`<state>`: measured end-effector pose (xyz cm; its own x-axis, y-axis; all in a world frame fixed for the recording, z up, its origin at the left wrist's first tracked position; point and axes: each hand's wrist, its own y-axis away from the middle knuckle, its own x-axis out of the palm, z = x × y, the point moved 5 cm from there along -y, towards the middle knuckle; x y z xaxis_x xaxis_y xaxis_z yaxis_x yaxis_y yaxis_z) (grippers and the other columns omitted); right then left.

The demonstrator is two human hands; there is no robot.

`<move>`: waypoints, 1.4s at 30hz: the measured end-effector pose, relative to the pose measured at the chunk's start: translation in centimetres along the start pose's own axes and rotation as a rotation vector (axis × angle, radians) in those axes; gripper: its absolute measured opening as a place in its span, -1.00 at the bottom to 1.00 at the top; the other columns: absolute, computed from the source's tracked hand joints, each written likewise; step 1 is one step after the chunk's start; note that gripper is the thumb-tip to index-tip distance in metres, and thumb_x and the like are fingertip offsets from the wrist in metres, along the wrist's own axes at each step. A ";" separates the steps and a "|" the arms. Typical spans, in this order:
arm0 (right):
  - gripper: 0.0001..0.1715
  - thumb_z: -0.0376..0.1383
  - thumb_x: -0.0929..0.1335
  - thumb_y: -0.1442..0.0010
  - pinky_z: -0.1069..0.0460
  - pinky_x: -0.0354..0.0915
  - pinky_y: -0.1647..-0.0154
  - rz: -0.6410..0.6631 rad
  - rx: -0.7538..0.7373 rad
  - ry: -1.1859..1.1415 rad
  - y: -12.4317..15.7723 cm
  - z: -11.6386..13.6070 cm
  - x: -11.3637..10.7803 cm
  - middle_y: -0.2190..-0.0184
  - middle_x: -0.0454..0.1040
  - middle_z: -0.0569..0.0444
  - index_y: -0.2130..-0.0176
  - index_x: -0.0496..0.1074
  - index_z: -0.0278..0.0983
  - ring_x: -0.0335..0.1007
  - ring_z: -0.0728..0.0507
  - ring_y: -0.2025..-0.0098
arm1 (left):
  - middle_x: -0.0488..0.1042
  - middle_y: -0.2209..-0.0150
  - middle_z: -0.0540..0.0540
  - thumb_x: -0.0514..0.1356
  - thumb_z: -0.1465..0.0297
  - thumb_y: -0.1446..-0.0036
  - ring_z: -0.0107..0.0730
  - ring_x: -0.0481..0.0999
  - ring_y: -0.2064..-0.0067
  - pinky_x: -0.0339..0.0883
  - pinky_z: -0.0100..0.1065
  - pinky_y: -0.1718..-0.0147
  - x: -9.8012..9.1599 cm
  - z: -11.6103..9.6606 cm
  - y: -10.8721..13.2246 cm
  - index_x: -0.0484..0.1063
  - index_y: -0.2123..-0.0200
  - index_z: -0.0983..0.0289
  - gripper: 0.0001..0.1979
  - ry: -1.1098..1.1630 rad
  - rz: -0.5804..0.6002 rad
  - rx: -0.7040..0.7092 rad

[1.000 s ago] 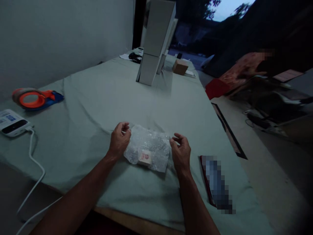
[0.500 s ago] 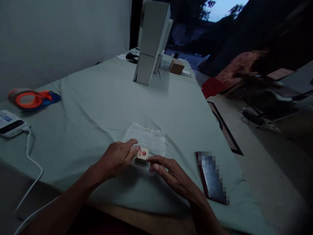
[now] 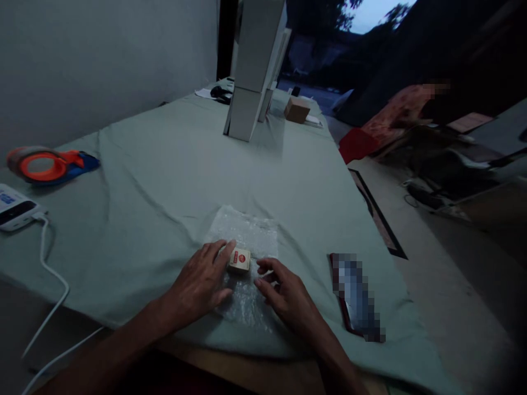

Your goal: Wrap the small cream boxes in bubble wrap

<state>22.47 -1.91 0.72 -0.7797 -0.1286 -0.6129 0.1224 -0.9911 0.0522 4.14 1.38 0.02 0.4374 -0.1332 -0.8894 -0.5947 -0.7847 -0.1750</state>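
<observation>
A small cream box (image 3: 240, 260) with red print rests on a clear sheet of bubble wrap (image 3: 247, 233) near the front of the table. To its left, my left hand (image 3: 201, 277) has its fingers spread, with the fingertips beside the box; whether they touch it I cannot tell. On the other side, my right hand (image 3: 286, 291) is held a little apart from the box with curved, parted fingers and nothing in them. The near part of the bubble wrap lies between both hands.
A phone (image 3: 356, 296) lies on the right of the green tablecloth (image 3: 177, 164). At left are an orange and blue tape dispenser (image 3: 51, 164) and a white device (image 3: 16, 208) with a cable. Tall white boxes (image 3: 255, 66) and a brown carton (image 3: 296, 109) stand farther back. A person sits at right.
My hands have drawn apart a little around the box. More of the near bubble wrap now shows, lying flat toward the table's front edge. The box has stayed about where it was.
</observation>
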 end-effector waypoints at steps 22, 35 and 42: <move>-0.44 -0.09 0.24 -0.25 -0.23 0.34 0.08 -0.437 0.046 0.644 3.0 -5.8 -5.6 0.02 0.42 -0.27 -0.08 0.29 -0.41 0.37 -0.35 0.02 | 0.03 -0.34 0.33 0.33 -0.07 0.19 0.24 0.08 -0.29 0.07 0.17 -0.15 2.9 0.0 -1.4 0.15 -0.24 0.17 -0.04 -0.136 0.172 -0.149; -0.57 -0.35 0.36 -0.13 -0.22 0.36 0.02 -0.018 -0.253 0.771 -1.1 1.8 2.7 -0.05 0.42 -0.20 -0.02 0.36 -0.37 0.34 -0.34 -0.04 | -0.01 -0.36 0.35 0.26 -0.10 0.12 0.21 0.03 -0.32 0.00 0.14 -0.20 2.8 0.6 -1.2 0.04 -0.31 0.24 0.01 -0.154 0.212 -0.191; -0.52 -0.26 0.36 -0.18 -0.26 0.30 -0.05 -0.078 -0.215 0.774 -0.8 -0.7 3.0 -0.13 0.37 -0.25 -0.08 0.33 -0.37 0.29 -0.37 -0.13 | 0.12 -0.30 0.33 0.23 -0.02 -0.01 0.17 0.11 -0.28 0.07 0.10 -0.16 1.5 1.0 -0.4 0.16 -0.23 0.26 -0.20 -0.163 0.094 -0.174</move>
<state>20.45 -1.51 -1.72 -0.1544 0.0790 -0.9848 0.2617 -0.9579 -0.1179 4.36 2.10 -1.64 0.2627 -0.1217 -0.9572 -0.4960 -0.8679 -0.0257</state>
